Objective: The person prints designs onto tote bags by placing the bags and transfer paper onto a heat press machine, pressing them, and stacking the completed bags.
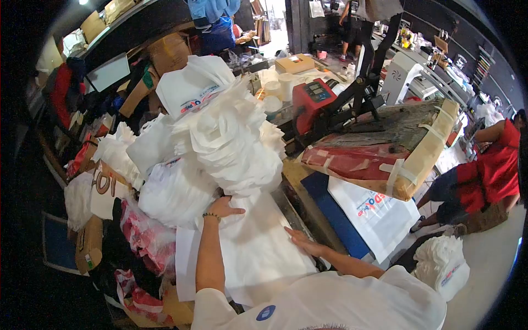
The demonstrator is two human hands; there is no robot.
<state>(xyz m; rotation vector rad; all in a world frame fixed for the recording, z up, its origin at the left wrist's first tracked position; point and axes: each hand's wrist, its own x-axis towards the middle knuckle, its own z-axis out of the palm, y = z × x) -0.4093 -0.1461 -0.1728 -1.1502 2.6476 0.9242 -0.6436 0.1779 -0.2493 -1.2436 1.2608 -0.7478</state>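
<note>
Left hand (224, 208): thumb spread wide, palm down on the white fabric sheets (264, 242), fingertips up against the bulky pile of white printed bags (231, 148). Can't tell if the fingers pinch any cloth there. Right hand (306, 242): open, fingers straight, touching the sheets' right edge, no visible grasp.

Sheets lie between both forearms. Far end meets the pile, near end runs down to the wearer's white shirt (330, 302). Left margin uneven: another white layer (186, 261) juts out past the left forearm.

Clearance: tight at the far side, pile rises right beyond the left hand. Left side packed too, red-and-white plastic bags (146, 236) just beside. On the right, a narrow strip separates the sheets from the blue pad (330, 212) of the heat press; a printed white bag (374, 214) overhangs the pad's right edge. Taped upper platen (379, 151) hangs above the pad, swung up. Most lateral room is floor (489, 258) farther right, near a co-worker in red (492, 157).
</note>
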